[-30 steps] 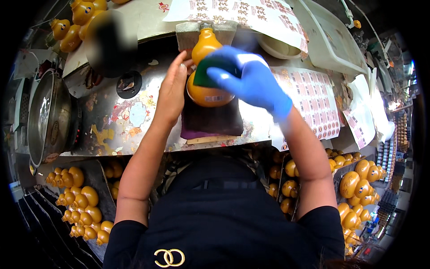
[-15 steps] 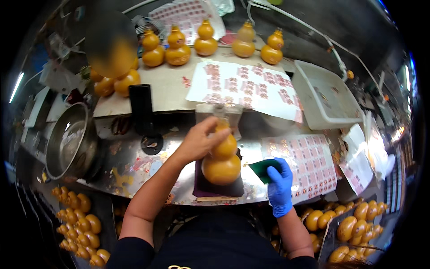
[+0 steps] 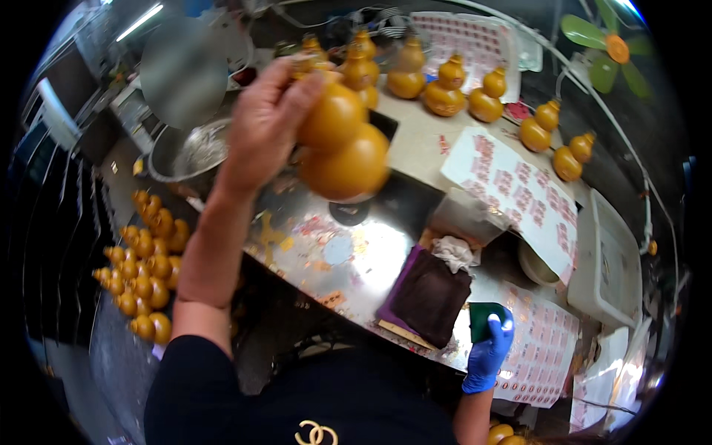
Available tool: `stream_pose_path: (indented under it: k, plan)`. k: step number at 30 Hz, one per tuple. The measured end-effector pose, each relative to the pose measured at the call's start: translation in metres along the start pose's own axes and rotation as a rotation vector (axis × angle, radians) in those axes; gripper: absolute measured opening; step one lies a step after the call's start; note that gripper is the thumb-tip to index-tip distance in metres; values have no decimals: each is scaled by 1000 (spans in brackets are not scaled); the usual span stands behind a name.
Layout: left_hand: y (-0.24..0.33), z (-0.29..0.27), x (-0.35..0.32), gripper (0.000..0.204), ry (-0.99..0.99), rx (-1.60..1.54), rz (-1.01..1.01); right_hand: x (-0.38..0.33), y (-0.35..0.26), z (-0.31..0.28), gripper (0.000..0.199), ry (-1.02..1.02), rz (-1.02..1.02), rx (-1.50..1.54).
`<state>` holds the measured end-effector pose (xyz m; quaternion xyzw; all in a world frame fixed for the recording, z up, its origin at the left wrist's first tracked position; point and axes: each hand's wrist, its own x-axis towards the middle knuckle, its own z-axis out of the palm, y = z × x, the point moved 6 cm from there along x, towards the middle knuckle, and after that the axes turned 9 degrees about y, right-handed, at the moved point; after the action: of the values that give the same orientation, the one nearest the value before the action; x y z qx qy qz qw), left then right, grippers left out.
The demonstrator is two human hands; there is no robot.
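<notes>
My left hand is wrapped round the upper part of an amber gourd-shaped bottle, holding it raised and tilted over the left side of the steel worktop. The bottle is a little blurred. On the right, my right hand, in a blue glove, pinches a thin dark green scraper-like piece. Just left of that piece lies a dark brown cloth pad with a purple layer showing at its edge. A crumpled white tissue rests at the pad's far corner.
Several similar gourds stand along the back shelf beside a printed white sheet. Another printed sheet covers the worktop's right side. A white tub stands far right, a metal basin back left. More gourds are piled at left.
My left hand has lifted the gourd bottle off the dark pad and carried it up and left. My right hand still holds the green piece. The view has swung left.
</notes>
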<state>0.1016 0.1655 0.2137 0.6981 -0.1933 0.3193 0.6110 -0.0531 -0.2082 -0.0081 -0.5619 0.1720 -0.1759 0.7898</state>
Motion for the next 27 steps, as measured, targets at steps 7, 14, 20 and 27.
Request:
stream_pose_path:
  k: [7,14,20,27]
  plan:
    - [-11,52,85,44,-63,262,246,7,11,18,27,17,47,-75]
    - [-125,140,133,45,-97,615,226,-5,-2,7,22,38,-103,-264]
    - [-183,165,127,39,-174,618,34,-10,0,-20,20,155,-134,-223]
    - [-130,110,90,44,81,590,169,-1,13,15,26,-208,35,64]
